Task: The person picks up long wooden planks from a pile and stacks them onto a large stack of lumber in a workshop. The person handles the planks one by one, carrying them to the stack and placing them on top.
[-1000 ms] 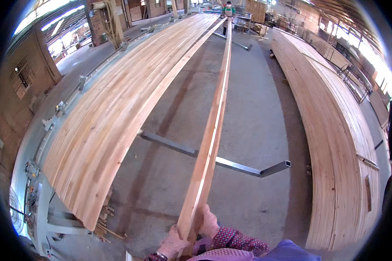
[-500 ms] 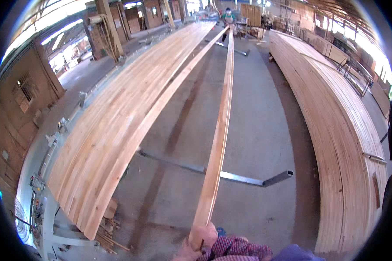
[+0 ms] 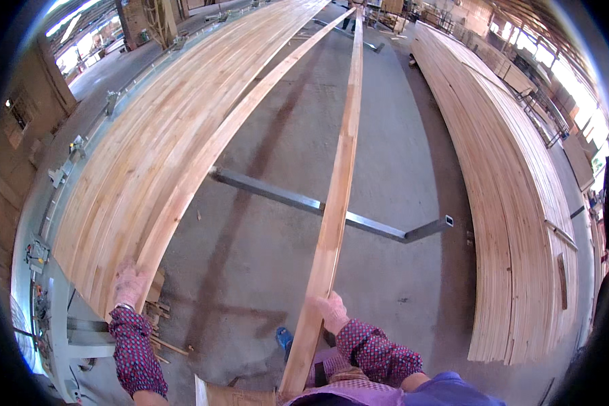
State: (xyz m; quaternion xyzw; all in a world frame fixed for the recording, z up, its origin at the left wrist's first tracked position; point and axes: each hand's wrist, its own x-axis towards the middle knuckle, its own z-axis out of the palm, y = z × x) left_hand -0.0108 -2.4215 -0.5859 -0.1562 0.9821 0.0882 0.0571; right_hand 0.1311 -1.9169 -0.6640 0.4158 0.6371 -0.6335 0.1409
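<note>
My left hand [image 3: 130,284] has come off the long board [image 3: 338,196] and gone to the lower left of the frame, while half a second ago both hands were by the board's near end; my right hand [image 3: 330,312] has stayed on it, and my view has tipped down, so less of the far person [image 3: 348,24] shows at the top.

My hands are well apart now; the right one is closed round the right edge of the long board, a little up from its end, I think to keep it steady; the left one lies over the near end of the edge board [image 3: 185,193], but it is blurry, so I cannot tell if it grips or just rests there.

The long board runs from the bottom middle to the top middle, crossing over a metal bar [image 3: 271,190]; the bar looks put there to bear boards, and its bent end may stop them sliding off; I cannot tell if the board touches it.

The edge board sits beside the wide row of boards [image 3: 149,162], with a gap showing higher up; more boards [image 3: 511,216] are piled at the right.
</note>
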